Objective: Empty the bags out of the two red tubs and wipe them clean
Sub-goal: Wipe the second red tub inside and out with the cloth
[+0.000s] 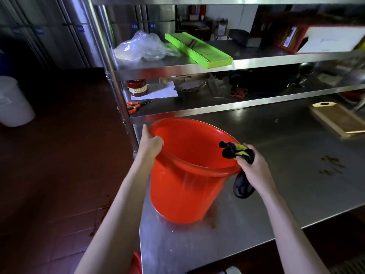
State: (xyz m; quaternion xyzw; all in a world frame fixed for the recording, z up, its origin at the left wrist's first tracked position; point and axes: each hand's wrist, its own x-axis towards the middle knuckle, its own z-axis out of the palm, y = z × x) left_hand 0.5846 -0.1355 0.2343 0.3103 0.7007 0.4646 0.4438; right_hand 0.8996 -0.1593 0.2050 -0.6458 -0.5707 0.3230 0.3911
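Head view: the red tub (183, 186), judged emptied, is gripped at the rim by the left hand (151, 144), while a dark cloth (236, 152) is clutched by the right hand (253, 168), wiping apparently underway.

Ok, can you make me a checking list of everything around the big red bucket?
Surface: steel table, brown stains at right.
Job's things: red plastic tub tilted on table, inside looks empty; black-and-yellow cloth at its rim; second red tub's edge below.
Clutter: green plastic slicer, clear plastic bag, orange-handled scissors, wooden cutting board.
Grippers: left hand grips the tub's rim; right hand grips the cloth.
Cables: nothing seen.
Surroundings: white bucket on red floor.
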